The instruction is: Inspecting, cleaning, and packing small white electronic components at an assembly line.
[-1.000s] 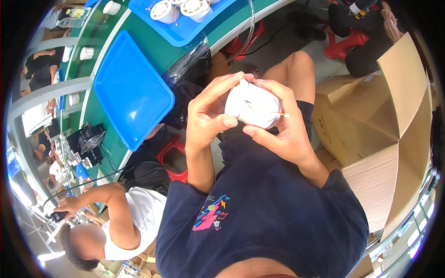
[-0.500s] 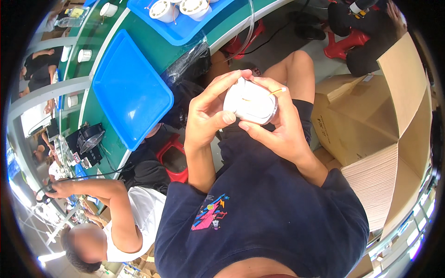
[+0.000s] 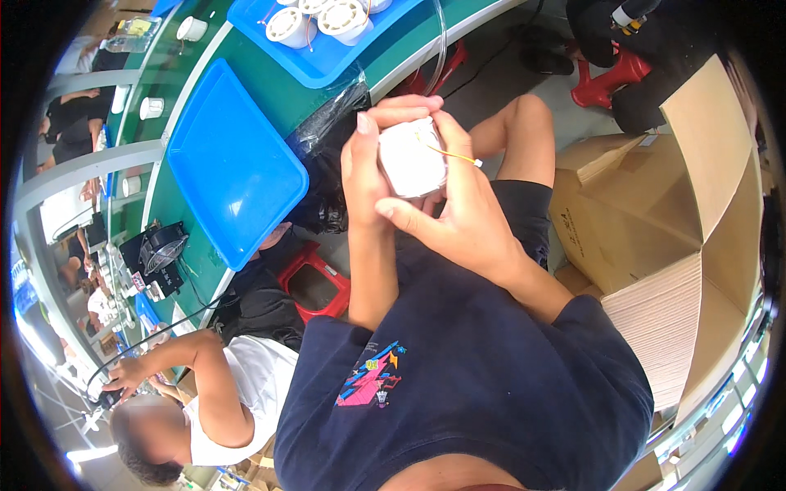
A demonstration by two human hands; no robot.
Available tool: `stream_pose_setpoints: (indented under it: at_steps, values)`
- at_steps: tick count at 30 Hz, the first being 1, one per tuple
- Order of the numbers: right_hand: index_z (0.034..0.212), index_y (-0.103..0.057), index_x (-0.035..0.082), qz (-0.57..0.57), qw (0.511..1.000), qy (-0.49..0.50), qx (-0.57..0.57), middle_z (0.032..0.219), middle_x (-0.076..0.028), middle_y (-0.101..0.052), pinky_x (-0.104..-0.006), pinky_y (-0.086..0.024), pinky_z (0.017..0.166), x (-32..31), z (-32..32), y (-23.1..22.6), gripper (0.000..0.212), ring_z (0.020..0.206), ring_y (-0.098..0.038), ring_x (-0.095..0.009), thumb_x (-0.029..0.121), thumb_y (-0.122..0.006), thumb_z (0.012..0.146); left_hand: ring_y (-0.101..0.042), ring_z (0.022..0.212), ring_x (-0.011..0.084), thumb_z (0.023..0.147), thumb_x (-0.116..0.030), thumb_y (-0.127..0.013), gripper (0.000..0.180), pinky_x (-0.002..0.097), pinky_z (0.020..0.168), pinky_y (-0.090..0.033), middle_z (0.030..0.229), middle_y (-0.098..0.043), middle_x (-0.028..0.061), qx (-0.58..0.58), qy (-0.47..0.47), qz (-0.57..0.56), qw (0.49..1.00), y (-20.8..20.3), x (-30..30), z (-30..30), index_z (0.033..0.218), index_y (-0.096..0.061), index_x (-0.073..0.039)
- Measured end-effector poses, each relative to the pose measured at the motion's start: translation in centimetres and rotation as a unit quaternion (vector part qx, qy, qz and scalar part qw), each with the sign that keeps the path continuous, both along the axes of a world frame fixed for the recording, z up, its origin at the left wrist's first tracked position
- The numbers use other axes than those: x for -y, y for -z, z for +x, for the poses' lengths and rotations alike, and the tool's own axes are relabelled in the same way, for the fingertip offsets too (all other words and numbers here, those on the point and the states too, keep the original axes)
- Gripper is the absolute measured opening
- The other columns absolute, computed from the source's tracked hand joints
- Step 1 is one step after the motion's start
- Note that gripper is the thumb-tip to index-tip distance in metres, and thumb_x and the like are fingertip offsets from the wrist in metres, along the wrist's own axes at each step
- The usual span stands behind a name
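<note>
Between my two hands, above my lap, is a white rounded plastic housing (image 3: pixel 413 162). A thin yellow-and-brown wire with a small white connector (image 3: pixel 477 163) sticks out from it over my right fingers. My left hand (image 3: pixel 366 159) wraps round its left side, the fingers over its far edge. My right hand (image 3: pixel 463 196) grips the right side, its thumb at the near edge. A bright, blank face of the housing points up; its underside is hidden by my palms.
A blue tray (image 3: pixel 237 164) lies on the green table (image 3: pixel 192 106) at left. Another blue tray (image 3: pixel 315 69) holds several white round units (image 3: pixel 344 20). An open cardboard box (image 3: pixel 614 221) stands at my right. A co-worker in a white shirt (image 3: pixel 254 389) sits at lower left near a red stool (image 3: pixel 315 286).
My hands have turned the white housing, so a plainer face now points up. It has shifted slightly left, and the wire and connector hang out further. The co-worker's arm has moved lower.
</note>
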State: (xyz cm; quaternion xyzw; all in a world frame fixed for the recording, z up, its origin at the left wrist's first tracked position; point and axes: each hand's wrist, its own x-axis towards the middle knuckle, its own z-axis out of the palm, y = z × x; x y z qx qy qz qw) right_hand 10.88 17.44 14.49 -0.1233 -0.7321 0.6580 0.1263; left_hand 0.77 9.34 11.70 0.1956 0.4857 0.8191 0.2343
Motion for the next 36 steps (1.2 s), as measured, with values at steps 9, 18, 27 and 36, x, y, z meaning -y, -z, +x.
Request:
stream_pose_setpoints:
  at_steps: [9, 18, 27, 36]
  values:
    - [0.14, -0.029, 0.004, -0.194, 0.976, 0.018, -0.092, 0.128, -0.017, -0.052, -0.0401, -0.044, 0.101, 0.1, -1.4, 2.0, 0.088, 0.12, -0.052, -0.025, 0.022, -0.084, 0.073, -0.063, 0.098, 0.0304, 0.102, -0.053, -0.017, 0.072, 0.0401, 0.09, -0.049, 0.095, -0.065, 0.0205, 0.02, -0.115, 0.036, 0.993, -1.8, -1.3, 0.9, 0.091, -0.06, 0.004]
    - [0.14, -0.03, 0.003, -0.263, 0.953, 0.011, -0.146, 0.131, -0.014, -0.047, -0.0376, -0.044, 0.1, -0.3, -2.0, 0.3, 0.086, 0.121, -0.05, -0.023, 0.017, -0.083, 0.073, -0.062, 0.103, 0.0304, 0.101, -0.055, -0.014, 0.074, 0.0396, 0.091, -0.047, 0.104, -0.065, 0.0207, -0.146, -0.097, -0.019, 0.984, -2.8, -1.3, -0.3, 0.104, -0.059, 0.003]
    - [0.145, -0.028, -0.002, -0.374, 0.903, -0.143, -0.158, 0.136, -0.013, -0.044, -0.0351, -0.04, 0.102, -2.1, -3.1, 0.4, 0.076, 0.128, -0.043, -0.021, 0.038, -0.061, 0.089, -0.053, 0.123, 0.0287, 0.057, -0.012, -0.085, 0.087, 0.0379, 0.105, -0.039, 0.129, -0.056, 0.0168, -0.229, -0.087, -0.069, 0.967, -2.8, 2.3, -1.0, 0.134, -0.047, 0.002]
    - [0.138, -0.039, -0.001, -0.58, 0.777, -0.206, -0.134, 0.126, -0.011, -0.054, -0.0341, -0.048, 0.093, -1.7, -4.5, 1.0, 0.058, 0.111, -0.057, -0.02, 0.03, -0.057, 0.092, -0.056, 0.116, 0.0253, 0.06, -0.014, -0.084, 0.079, 0.0372, 0.1, -0.044, 0.125, -0.058, 0.0133, -0.189, -0.066, -0.135, 0.97, -4.2, 3.6, -1.5, 0.131, -0.051, -0.003]
